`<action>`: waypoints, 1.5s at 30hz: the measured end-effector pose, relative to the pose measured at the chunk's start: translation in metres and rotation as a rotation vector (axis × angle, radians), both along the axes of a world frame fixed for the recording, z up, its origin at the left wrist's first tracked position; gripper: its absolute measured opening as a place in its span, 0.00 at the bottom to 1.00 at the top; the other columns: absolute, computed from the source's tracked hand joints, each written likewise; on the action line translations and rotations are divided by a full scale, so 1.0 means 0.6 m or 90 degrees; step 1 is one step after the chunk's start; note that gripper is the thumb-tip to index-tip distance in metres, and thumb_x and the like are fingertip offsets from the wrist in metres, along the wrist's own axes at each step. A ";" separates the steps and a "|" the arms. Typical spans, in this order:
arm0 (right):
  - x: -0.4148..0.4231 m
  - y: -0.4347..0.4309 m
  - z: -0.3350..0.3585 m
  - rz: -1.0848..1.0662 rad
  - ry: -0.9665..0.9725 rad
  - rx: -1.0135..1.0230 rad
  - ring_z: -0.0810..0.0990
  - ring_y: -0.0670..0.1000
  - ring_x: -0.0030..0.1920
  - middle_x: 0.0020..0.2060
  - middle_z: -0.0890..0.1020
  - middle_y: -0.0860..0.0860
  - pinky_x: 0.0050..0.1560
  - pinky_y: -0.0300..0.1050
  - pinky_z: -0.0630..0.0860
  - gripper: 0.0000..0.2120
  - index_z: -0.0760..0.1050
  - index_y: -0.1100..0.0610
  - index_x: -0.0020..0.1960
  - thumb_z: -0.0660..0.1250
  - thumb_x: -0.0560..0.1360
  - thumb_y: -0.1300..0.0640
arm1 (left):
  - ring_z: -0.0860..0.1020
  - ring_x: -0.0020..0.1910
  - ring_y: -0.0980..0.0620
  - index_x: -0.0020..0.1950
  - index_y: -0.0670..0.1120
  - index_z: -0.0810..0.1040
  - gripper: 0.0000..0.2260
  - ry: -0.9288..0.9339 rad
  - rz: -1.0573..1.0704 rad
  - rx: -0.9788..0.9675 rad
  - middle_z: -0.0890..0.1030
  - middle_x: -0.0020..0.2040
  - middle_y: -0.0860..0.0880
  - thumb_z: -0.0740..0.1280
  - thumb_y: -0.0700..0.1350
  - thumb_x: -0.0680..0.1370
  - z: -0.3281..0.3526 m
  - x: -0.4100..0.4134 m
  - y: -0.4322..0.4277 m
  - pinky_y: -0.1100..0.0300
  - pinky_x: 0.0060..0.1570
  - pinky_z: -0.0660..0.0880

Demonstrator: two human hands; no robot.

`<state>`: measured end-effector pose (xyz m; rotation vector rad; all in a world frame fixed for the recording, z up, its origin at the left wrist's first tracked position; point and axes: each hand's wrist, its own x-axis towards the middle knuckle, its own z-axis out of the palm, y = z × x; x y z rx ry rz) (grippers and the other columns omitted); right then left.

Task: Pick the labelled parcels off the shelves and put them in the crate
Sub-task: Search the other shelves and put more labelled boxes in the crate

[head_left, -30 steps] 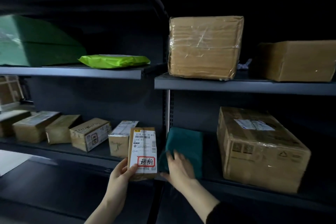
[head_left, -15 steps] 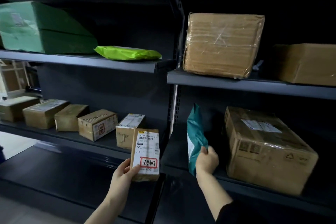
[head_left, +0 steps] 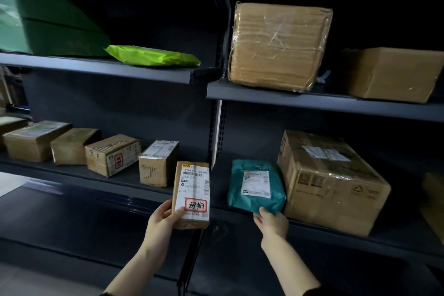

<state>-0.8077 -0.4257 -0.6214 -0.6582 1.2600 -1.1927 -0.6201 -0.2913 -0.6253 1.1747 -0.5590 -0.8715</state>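
My left hand (head_left: 161, 220) holds a small brown box (head_left: 191, 193) upright in front of the lower shelf; its white shipping label carries a red-framed sticker. My right hand (head_left: 271, 222) grips the near edge of a teal mailer bag (head_left: 255, 186), which lies on the lower right shelf (head_left: 336, 232) with its white label facing up. The bag rests against a large brown carton (head_left: 329, 181) that has a label on top. No crate is in view.
Several small brown boxes (head_left: 113, 155) line the lower left shelf. Above are a green box (head_left: 45, 21), a lime mailer (head_left: 151, 56), a film-wrapped carton (head_left: 278, 45) and a plain carton (head_left: 394, 73). A steel upright (head_left: 217, 127) divides the two bays.
The teal bag was stood on edge by my right hand and now lies flat with its label side up. My left hand kept hold of the small box.
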 end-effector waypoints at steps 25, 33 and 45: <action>-0.013 -0.034 0.003 0.383 0.951 -0.409 0.52 0.56 0.76 0.76 0.47 0.57 0.71 0.46 0.63 0.23 0.59 0.52 0.74 0.55 0.81 0.51 | 0.82 0.51 0.42 0.66 0.39 0.71 0.20 -0.056 -0.017 0.045 0.83 0.51 0.39 0.67 0.37 0.75 0.009 -0.012 0.001 0.53 0.51 0.76; -0.023 -0.035 0.003 0.367 0.940 -0.432 0.53 0.55 0.76 0.76 0.48 0.57 0.71 0.45 0.63 0.22 0.58 0.52 0.74 0.54 0.81 0.51 | 0.81 0.51 0.42 0.59 0.43 0.73 0.12 -0.048 -0.018 0.047 0.83 0.51 0.39 0.66 0.36 0.76 0.016 -0.020 -0.006 0.56 0.48 0.75; 0.009 0.028 0.182 0.477 0.908 -0.440 0.59 0.52 0.74 0.74 0.59 0.53 0.70 0.43 0.63 0.26 0.55 0.58 0.75 0.55 0.80 0.49 | 0.82 0.49 0.42 0.58 0.42 0.74 0.11 0.032 0.022 0.168 0.83 0.51 0.39 0.65 0.35 0.76 0.191 -0.011 0.052 0.53 0.51 0.77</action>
